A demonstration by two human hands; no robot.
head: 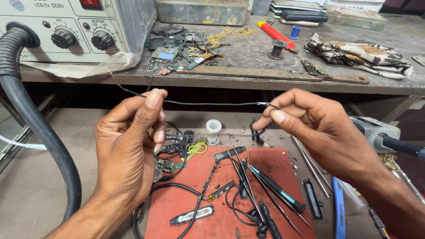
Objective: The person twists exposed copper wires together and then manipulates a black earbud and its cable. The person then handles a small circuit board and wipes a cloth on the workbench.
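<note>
A thin black wire (208,104) is stretched level between both hands above the bench. My left hand (130,141) pinches its left part between thumb and fingers; a bare reddish end sticks out up and to the left past the thumb. My right hand (318,128) pinches the right end, where a short shiny stripped bit shows at the fingertips. Below the hands lies a red mat (283,163) with tweezers, a black screwdriver (276,188), black cables and small phone parts.
A grey hot-air station (75,26) with two knobs and a thick black hose (26,110) stands at the left. The raised shelf holds circuit boards (170,44), rubber bands, a red tool, a patterned cloth (358,53) and plastic boxes. A white spool (213,129) stands behind the mat.
</note>
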